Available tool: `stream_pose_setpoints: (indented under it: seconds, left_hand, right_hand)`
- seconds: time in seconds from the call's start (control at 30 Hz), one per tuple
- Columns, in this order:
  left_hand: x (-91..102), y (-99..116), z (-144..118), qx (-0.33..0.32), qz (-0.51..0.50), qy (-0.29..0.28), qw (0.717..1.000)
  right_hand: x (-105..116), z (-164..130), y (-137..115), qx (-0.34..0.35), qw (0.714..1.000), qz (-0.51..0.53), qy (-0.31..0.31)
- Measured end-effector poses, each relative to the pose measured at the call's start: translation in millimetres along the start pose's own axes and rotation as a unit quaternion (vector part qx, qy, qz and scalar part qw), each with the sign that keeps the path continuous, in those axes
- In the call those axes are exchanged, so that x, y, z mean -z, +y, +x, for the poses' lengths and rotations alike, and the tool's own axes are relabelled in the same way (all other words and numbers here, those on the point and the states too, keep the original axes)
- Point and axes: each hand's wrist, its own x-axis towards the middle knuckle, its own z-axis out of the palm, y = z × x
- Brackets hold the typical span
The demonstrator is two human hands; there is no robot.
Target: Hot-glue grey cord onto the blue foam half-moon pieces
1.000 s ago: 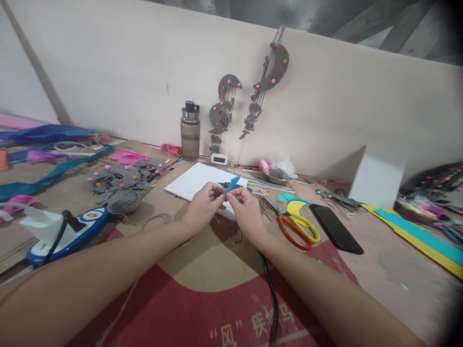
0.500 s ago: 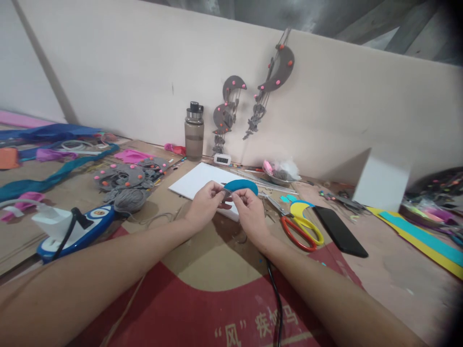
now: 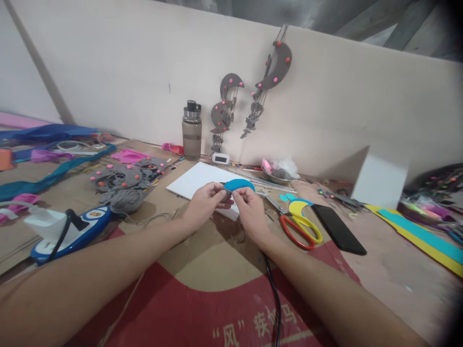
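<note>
Pinching a blue crescent cutout (image 3: 238, 184) between them at frame centre, the left hand (image 3: 203, 205) and right hand (image 3: 249, 208) close their fingertips on it above the desk (image 3: 202, 260).

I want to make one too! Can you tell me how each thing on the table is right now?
left hand: fingers pinching the blue crescent
right hand: fingers pinching the blue crescent
blue crescent: held up over the white sheet
white sheet: lying flat
scissors: lying on the table, untouched
bottle: upright, cap on
phone: screen dark, lying flat
grey yarn ball: resting, strand trailing loose
</note>
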Motion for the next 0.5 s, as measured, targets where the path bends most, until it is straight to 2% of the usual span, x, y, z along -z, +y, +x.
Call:
stream_pose_setpoints:
  seconds: [0.17,0.5]
  left_hand:
    - [2.2,0.2,0.6,0.007,-0.008,0.014,1.000]
    - [1.3,2.7,-0.3,0.014,-0.009,0.007,1.000]
  right_hand:
    - [0.4,-0.3,-3.1,0.000,1.000,-0.010,0.003]
    - [0.6,2.2,2.7,-0.007,1.000,-0.012,-0.001]
